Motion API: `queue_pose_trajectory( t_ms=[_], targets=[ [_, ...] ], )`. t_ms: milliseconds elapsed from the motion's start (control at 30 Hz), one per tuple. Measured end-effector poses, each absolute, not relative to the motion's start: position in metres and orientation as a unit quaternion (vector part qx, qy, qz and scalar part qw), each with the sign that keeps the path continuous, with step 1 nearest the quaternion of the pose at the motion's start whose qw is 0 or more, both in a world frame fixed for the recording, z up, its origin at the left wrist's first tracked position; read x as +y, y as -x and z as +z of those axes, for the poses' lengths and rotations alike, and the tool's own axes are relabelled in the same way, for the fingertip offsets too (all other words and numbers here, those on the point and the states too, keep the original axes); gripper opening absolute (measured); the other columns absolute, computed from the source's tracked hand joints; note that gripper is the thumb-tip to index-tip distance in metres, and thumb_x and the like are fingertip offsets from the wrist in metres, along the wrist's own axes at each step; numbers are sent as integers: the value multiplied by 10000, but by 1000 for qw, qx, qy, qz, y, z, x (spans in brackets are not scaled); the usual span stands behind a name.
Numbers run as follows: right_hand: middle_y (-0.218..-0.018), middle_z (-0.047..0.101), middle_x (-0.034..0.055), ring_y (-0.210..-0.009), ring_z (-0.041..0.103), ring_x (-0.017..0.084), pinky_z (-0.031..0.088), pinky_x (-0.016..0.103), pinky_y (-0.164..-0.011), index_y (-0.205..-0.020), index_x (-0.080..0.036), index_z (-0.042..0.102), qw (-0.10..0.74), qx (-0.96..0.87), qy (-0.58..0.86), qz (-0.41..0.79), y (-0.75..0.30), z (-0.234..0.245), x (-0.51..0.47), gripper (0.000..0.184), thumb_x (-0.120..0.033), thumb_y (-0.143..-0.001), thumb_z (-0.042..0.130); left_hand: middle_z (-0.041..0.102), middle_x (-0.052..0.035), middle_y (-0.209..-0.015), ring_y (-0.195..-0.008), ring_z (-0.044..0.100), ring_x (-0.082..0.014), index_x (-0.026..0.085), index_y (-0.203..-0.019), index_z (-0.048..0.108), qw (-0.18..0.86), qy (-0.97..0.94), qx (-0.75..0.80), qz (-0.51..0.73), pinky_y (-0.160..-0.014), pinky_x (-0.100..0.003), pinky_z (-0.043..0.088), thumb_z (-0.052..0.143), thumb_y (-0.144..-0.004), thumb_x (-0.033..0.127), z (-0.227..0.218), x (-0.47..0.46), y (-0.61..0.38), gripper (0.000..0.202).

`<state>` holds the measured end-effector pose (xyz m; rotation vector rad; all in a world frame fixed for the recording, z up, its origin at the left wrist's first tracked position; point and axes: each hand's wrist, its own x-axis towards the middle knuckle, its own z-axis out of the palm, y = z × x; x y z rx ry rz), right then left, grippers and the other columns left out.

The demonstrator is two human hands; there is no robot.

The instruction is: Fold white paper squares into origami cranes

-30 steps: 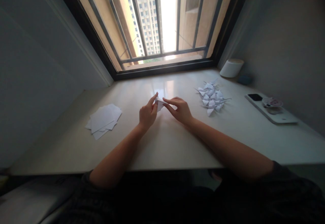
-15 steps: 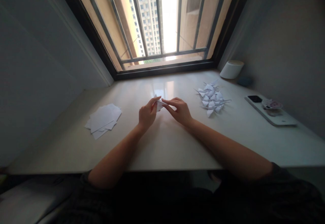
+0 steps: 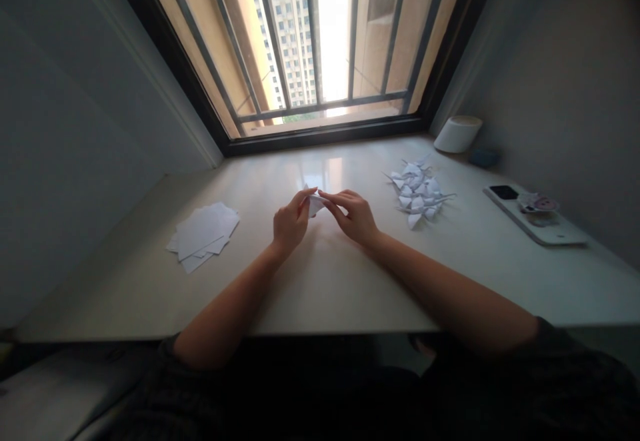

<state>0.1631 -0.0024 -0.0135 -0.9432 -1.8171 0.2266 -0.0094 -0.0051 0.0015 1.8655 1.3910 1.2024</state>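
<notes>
A small folded white paper piece (image 3: 315, 204) is held between both hands just above the middle of the pale table (image 3: 325, 274). My left hand (image 3: 290, 222) pinches its left side with thumb and forefinger. My right hand (image 3: 354, 214) pinches its right side, fingers pressed together on the paper. Most of the paper is hidden by the fingers.
A loose stack of white paper sheets (image 3: 204, 236) lies at the left. A heap of several folded white paper figures (image 3: 417, 192) lies at the right. Further right lie a phone (image 3: 534, 217) and a white roll (image 3: 457, 134) near the wall. A barred window (image 3: 320, 48) is ahead.
The left forefinger has come down from pointing up onto the paper. Both hands otherwise stay in the same spot.
</notes>
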Motion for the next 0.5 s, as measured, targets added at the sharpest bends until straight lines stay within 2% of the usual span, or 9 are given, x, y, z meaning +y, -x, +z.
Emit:
queue_pose_trajectory(
  t_ms=[167,233,300,367,500],
  targets=[
    [-947,731,41,-839,608,194,491,356,-785,-1161,-281,674,523,-757,386,68,-163,-11,-2,282,-320,-926,523,733,-2,-793,-770,680,-198,272,-1322,527,273,-654,536,459,-691,-258,485,548,-881,406,0,-1,11,462],
    [-953,724,43,-850,601,194,492,357,-787,-1161,-285,672,523,-760,381,59,-163,-11,-3,280,-324,-924,528,726,-12,-788,-794,676,-204,245,-1250,585,299,-638,529,473,-707,-261,485,569,-862,418,-3,2,12,426],
    [-947,720,43,-861,594,198,487,368,-806,-1164,-285,669,520,-764,379,50,-163,-10,-4,282,-332,-916,544,716,-23,-807,-807,669,-203,217,-1079,672,341,-628,503,486,-732,-269,489,570,-852,426,-6,6,11,325],
    [-943,719,44,-893,587,211,474,389,-845,-1170,-275,665,519,-764,382,37,-163,-10,-4,292,-340,-904,564,704,-41,-835,-806,663,-199,184,-933,695,397,-614,472,493,-751,-286,495,551,-850,419,-8,10,10,288],
    [-981,703,55,-947,571,225,461,410,-883,-1184,-271,654,525,-751,398,33,-165,-10,-3,303,-341,-907,555,702,-68,-919,-825,663,-190,161,-987,680,500,-529,469,500,-773,-308,498,591,-778,353,-5,13,10,297]
  ],
)
